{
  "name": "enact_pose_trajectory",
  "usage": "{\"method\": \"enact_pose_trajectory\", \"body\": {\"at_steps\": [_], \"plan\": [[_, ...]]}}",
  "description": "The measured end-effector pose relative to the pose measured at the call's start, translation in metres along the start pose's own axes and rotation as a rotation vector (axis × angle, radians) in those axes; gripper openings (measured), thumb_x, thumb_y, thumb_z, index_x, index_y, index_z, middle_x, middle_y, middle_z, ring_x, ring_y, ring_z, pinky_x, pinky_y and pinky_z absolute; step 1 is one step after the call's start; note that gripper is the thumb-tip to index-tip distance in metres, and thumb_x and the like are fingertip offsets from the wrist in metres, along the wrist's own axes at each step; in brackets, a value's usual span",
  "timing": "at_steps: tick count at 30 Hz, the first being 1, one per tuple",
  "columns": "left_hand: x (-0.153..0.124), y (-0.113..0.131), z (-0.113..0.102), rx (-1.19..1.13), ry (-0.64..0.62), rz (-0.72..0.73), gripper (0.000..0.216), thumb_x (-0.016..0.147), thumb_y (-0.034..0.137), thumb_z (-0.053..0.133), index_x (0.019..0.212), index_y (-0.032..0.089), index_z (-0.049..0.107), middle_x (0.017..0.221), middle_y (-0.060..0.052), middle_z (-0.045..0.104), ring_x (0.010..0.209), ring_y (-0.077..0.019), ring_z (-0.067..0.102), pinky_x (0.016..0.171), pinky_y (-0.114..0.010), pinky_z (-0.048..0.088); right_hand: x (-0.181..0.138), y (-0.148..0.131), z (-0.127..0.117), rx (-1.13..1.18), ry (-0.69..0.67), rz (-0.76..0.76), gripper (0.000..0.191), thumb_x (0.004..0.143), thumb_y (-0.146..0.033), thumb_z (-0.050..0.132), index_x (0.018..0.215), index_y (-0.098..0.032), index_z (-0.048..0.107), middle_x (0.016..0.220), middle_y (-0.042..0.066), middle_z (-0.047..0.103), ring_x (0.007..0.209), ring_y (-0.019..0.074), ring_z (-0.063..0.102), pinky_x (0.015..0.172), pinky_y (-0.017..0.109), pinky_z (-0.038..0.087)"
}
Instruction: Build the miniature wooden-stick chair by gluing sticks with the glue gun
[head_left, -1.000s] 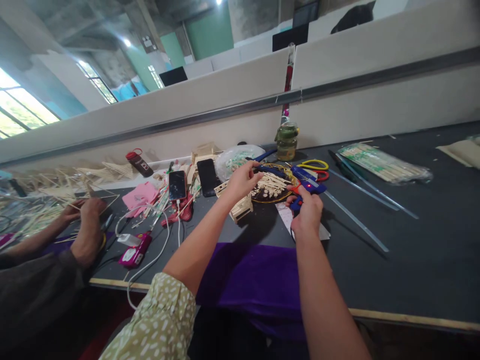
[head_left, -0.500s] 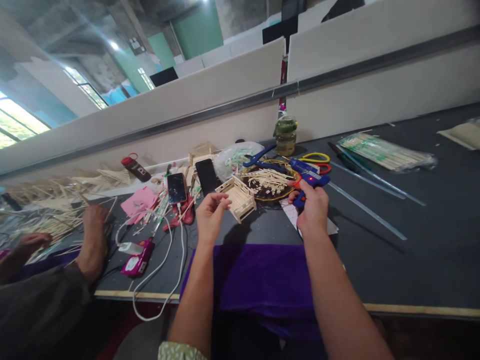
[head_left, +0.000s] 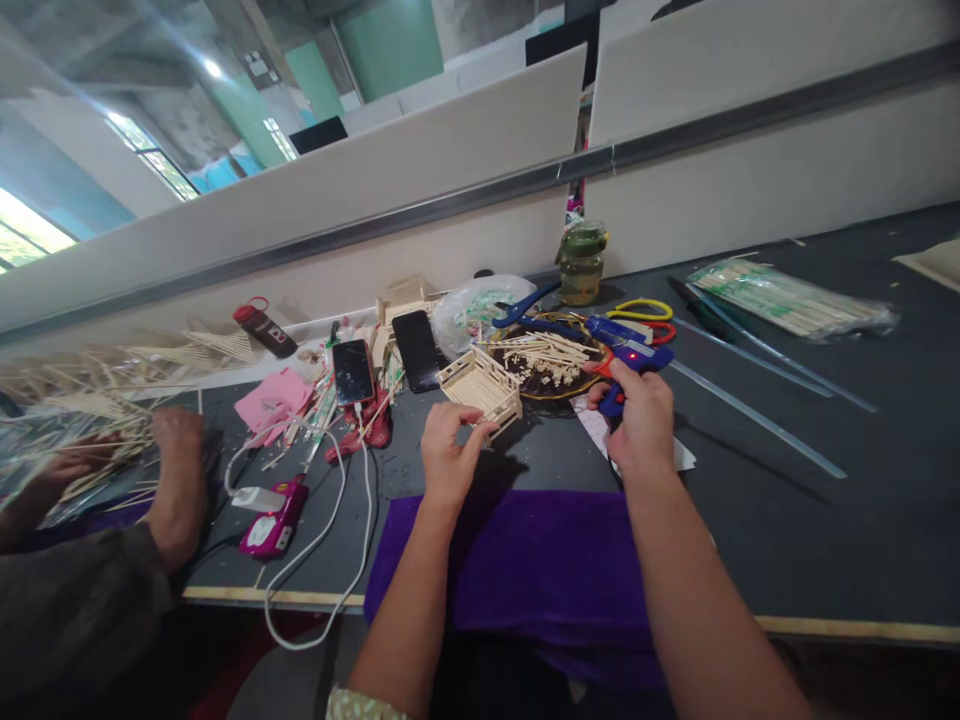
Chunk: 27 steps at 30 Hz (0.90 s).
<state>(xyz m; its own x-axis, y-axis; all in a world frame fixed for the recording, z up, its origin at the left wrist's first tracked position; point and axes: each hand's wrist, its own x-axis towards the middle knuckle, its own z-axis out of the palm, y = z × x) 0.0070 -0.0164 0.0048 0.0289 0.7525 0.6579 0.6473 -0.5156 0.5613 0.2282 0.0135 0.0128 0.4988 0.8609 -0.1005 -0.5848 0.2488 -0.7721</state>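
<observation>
A small tray-like frame of thin wooden sticks with low railings (head_left: pixel 480 383) rests at a tilt in front of me. My left hand (head_left: pixel 450 455) is at its near left corner, thumb and fingertips pinched together; whatever is between them is too small to make out. Wrapped in my right hand (head_left: pixel 641 415) is a blue glue gun (head_left: pixel 637 358), its red light lit and its orange nozzle end pointing left toward the frame. Behind them a round dark basket (head_left: pixel 536 380) holds cut sticks and small stick pieces (head_left: pixel 551 355).
Blue-handled pliers (head_left: pixel 517 308), scissors (head_left: pixel 649 312) and a green-lidded jar (head_left: pixel 583 265) stand beyond the basket. Clear glue sticks (head_left: pixel 765 420) and bagged sticks (head_left: pixel 799 298) lie right. Left are phones (head_left: pixel 352 372), a white cable (head_left: pixel 343 540) and another person's hands (head_left: pixel 176 430).
My left hand has moved right and slightly down, from beside the stick frame to its near corner. The frame and glue gun keep about the same place on the table; the view has shifted slightly.
</observation>
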Motion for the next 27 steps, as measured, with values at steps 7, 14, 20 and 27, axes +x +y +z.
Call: {"method": "enact_pose_trajectory", "body": {"at_steps": [7, 14, 20, 27], "plan": [[-0.003, -0.002, 0.009, -0.013, -0.049, 0.000, 0.012, 0.085, 0.033, 0.072, 0.086, 0.022, 0.069, 0.104, -0.006, 0.063, 0.102, -0.0200, 0.061, 0.091, -0.035, 0.048, 0.001, 0.002, 0.000, -0.016, 0.018, 0.006, 0.025, 0.068, -0.030, 0.077, 0.081, -0.016, 0.060, 0.072, 0.003, 0.074, 0.038, 0.0077, 0.052, 0.037, 0.020, 0.042], [-0.005, -0.008, 0.016, -0.098, -0.149, 0.010, 0.011, 0.089, 0.031, 0.067, 0.086, 0.021, 0.067, 0.096, -0.006, 0.064, 0.094, -0.0174, 0.063, 0.085, -0.030, 0.049, 0.001, 0.003, -0.001, -0.025, 0.005, -0.010, 0.024, 0.070, -0.031, 0.076, 0.081, -0.017, 0.061, 0.073, 0.002, 0.074, 0.039, 0.0074, 0.051, 0.037, 0.020, 0.042], [-0.006, -0.012, 0.018, -0.069, -0.165, 0.009, 0.013, 0.092, 0.033, 0.064, 0.090, 0.021, 0.067, 0.088, -0.004, 0.065, 0.086, -0.0170, 0.062, 0.078, -0.030, 0.049, 0.000, 0.002, -0.001, -0.022, -0.004, 0.001, 0.025, 0.067, -0.030, 0.076, 0.082, -0.017, 0.061, 0.072, 0.001, 0.074, 0.039, 0.0070, 0.051, 0.037, 0.020, 0.042], [-0.010, -0.019, 0.022, -0.016, -0.142, -0.036, 0.049, 0.090, 0.034, 0.066, 0.136, 0.023, 0.052, 0.094, -0.004, 0.066, 0.086, -0.0166, 0.062, 0.087, -0.031, 0.049, 0.000, 0.003, -0.002, -0.027, -0.005, -0.006, 0.025, 0.068, -0.031, 0.077, 0.082, -0.016, 0.062, 0.074, 0.003, 0.074, 0.039, 0.0075, 0.052, 0.038, 0.020, 0.042]]}}
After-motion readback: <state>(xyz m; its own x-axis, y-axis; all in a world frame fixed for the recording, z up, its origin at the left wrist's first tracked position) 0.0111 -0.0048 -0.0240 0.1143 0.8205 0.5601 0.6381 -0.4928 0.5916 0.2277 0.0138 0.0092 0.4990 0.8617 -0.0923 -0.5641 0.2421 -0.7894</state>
